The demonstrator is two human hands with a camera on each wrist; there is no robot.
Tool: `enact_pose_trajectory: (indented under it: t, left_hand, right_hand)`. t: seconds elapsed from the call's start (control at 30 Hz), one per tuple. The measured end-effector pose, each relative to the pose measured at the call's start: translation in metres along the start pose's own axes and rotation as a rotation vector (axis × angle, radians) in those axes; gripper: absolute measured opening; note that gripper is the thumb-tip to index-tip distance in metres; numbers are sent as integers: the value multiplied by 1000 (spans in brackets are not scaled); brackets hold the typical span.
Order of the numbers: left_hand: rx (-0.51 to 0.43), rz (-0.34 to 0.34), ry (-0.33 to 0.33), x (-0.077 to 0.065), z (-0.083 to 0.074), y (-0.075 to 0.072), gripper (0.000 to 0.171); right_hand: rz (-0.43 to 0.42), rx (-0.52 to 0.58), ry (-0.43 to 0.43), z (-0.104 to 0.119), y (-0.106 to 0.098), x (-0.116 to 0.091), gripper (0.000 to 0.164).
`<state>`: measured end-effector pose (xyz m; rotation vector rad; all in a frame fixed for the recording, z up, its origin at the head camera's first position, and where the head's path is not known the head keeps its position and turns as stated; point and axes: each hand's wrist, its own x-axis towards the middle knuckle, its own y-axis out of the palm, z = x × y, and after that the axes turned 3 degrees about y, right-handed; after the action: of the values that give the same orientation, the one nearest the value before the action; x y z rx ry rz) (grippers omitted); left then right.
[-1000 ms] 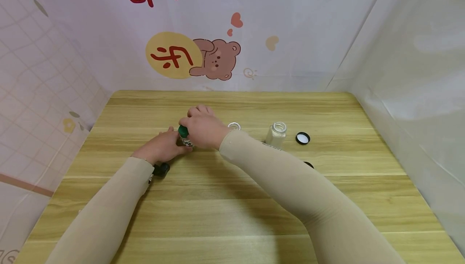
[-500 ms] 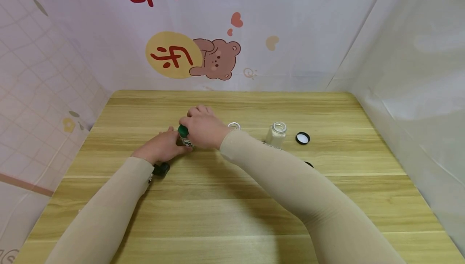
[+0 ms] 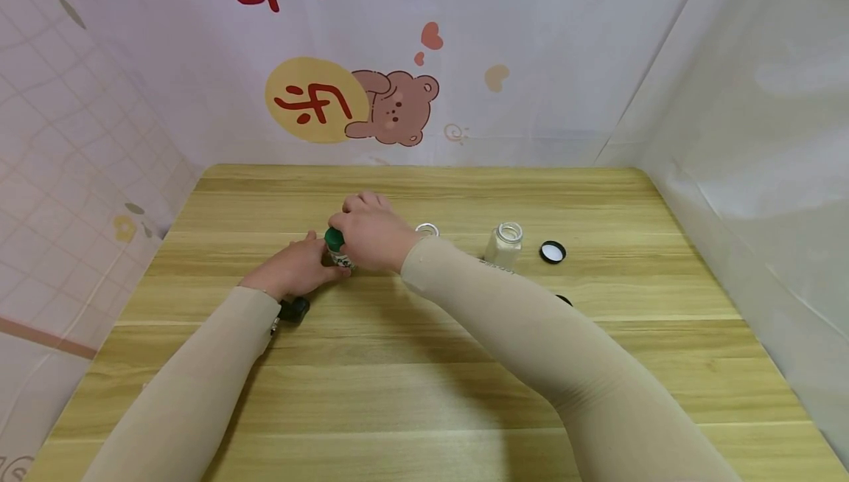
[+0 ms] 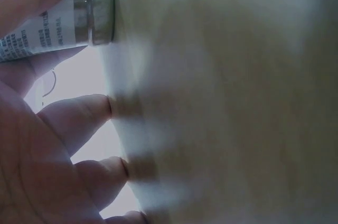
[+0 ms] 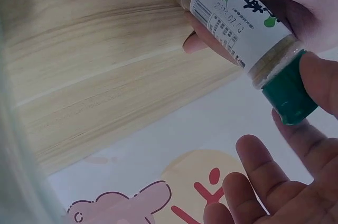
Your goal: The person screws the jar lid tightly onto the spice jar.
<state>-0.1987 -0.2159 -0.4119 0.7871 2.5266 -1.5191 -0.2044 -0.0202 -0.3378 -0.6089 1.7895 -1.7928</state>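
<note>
A small spice jar with a green cap (image 5: pixel 289 93), a white printed label and brownish contents stands on the wooden table. My left hand (image 3: pixel 296 268) grips the jar's body (image 5: pixel 232 23) between thumb and fingers, low down. In the left wrist view the jar's clear base (image 4: pixel 100 12) shows at the top left, and the other fingers are spread near the tabletop. My right hand (image 3: pixel 376 233) pinches the green cap between thumb and index finger. Its remaining fingers are held off the jar in the right wrist view. The cap sits on the jar.
An uncapped glass jar (image 3: pixel 505 248) with pale contents stands right of centre. Another open jar's rim (image 3: pixel 427 230) shows behind my right forearm. A black lid (image 3: pixel 553 252) lies inside up; another black lid (image 3: pixel 564 300) is mostly hidden. A black object (image 3: pixel 295 310) is beside my left wrist.
</note>
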Motion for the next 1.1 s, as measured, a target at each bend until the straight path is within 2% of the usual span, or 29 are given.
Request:
enact_pose_trajectory:
  t: [0.13,0.4,0.53,0.8,1.1]
  left_hand:
    - [-6,-3,7,0,1,0,70]
    - [-2,5,-15,1,0,0,76]
    - [-8,6,-16,1,0,-1,76]
    - [5,-4,6,1,0,-1,68]
    - [-1,-3,15,0,0,-2,65]
  right_hand:
    - [-3,-21,-5,1,0,0,37]
    - [30,5,-25,-1,-2,1,52]
    - [37,-15,-41,-1,-2,1,45]
    - [54,-66,-50,2,-2,5,42]
    - [65,-68,-26,6,-6,4,38]
